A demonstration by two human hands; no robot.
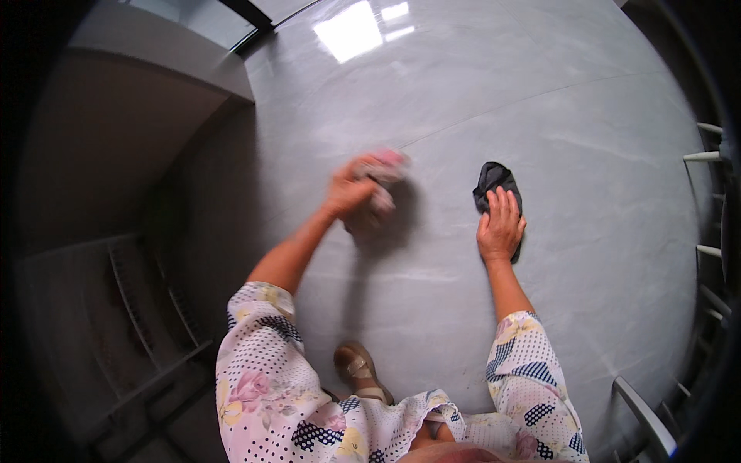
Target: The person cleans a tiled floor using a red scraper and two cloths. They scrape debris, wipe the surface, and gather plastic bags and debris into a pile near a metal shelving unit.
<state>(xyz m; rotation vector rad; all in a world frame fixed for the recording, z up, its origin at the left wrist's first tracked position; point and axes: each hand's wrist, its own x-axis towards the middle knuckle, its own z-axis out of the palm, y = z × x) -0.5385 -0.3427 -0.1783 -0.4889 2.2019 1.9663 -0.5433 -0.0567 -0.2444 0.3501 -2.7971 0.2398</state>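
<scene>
My left hand (350,188) grips a bunched pink and whitish cloth (386,168), blurred by motion, above the glossy grey floor (428,312). A dark shadow lies below and beside it. To the right, a folded black cloth item (496,173), perhaps a garment, lies on the floor. My right hand (501,228) rests flat on its lower part with fingers extended, hiding some of it.
My sandalled foot (353,360) stands at lower centre. Along the left is a dark rack (136,301). White-tipped bars (703,156) line the right edge, and a curved metal bar (642,408) rises at lower right. A glass panel's dark frame (249,14) is at top left.
</scene>
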